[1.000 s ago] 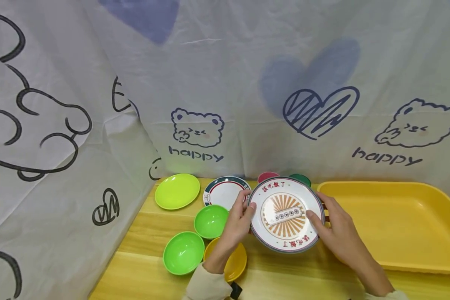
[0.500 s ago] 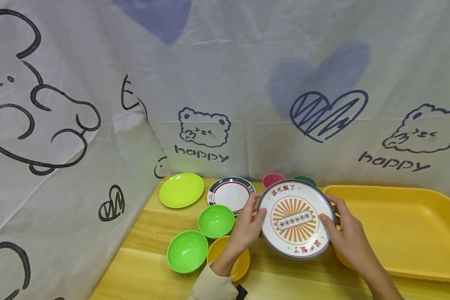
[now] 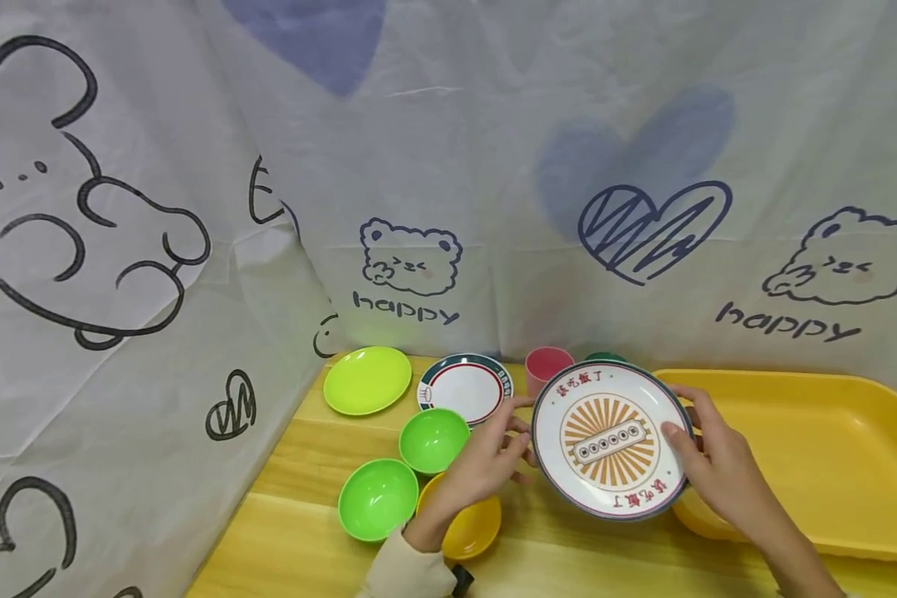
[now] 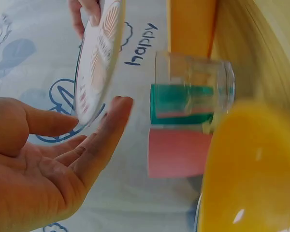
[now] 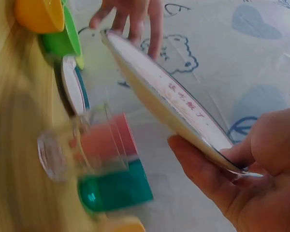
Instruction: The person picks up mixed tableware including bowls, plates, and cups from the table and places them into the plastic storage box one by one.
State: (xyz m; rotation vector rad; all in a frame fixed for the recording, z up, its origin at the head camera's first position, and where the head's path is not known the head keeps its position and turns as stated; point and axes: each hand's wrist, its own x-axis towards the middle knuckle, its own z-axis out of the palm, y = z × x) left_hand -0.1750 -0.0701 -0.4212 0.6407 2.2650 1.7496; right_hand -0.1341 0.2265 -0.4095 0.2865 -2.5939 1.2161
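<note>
My right hand point(image 3: 721, 465) pinches the right rim of a white plate point(image 3: 615, 490), thumb on its face and fingers behind. The plate has a dark rim, an orange sunburst and red characters, and is held tilted above the table. My left hand point(image 3: 486, 457) is at its left edge with fingers spread and straight; in the left wrist view the thumb tip point(image 4: 67, 124) is right at the rim. Behind the plate stand a pink cup point(image 3: 546, 370) and a green cup point(image 5: 118, 191), partly hidden. A clear glass point(image 5: 53, 154) shows in both wrist views.
A large yellow tray point(image 3: 807, 544) lies on the right of the wooden table point(image 3: 269, 515). On the left are two green bowls point(image 3: 377, 502), an orange bowl point(image 3: 474, 531), a yellow-green plate point(image 3: 366, 382) and a white plate with a dark rim point(image 3: 463, 386). A printed cloth point(image 3: 493, 166) hangs behind.
The held plate has shifted right with my right hand. My left hand has let go of its left rim and its fingers have spread. More of the pink cup shows.
</note>
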